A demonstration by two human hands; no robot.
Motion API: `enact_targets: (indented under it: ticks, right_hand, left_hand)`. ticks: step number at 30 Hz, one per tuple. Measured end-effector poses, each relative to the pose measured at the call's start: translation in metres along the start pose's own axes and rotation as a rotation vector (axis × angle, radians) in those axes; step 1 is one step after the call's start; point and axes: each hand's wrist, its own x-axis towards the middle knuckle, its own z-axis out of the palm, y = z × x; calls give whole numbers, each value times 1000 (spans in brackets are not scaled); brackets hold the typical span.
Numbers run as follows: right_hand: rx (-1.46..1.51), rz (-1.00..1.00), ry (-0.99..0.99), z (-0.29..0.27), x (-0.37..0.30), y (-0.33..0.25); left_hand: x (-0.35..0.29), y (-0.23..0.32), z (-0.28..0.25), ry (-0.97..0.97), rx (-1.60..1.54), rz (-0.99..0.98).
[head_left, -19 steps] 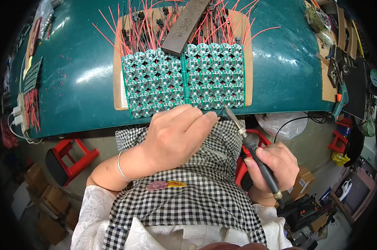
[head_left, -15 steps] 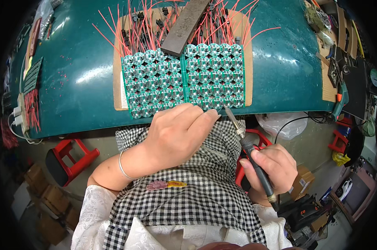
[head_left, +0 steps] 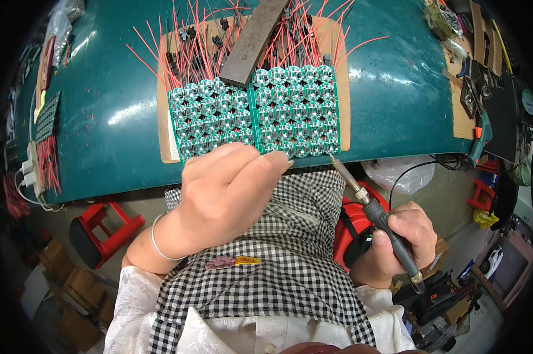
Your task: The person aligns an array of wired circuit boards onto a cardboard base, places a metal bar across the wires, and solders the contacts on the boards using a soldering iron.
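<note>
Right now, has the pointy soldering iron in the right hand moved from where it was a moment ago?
Yes, the soldering iron has shifted right: its tip is now closer to the near right corner of the green circuit boards.

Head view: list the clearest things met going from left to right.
Power strip, red stool, left hand, soldering iron in the right hand, orange and teal tool.
</note>
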Motion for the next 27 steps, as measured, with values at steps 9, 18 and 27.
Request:
enact_targets:
  ticks: [9,18,27]
  right_hand:
    - [-50,11,-87,16,16,5]
    - [-72,22,-94,22,17,12]
    - [-56,-10,-174,21,23,8]
  left_hand:
    - [0,-6,26,50,-85,14]
    - [-1,-9,26,8,-50,12]
    - [-4,-14,32,0,-3,2]
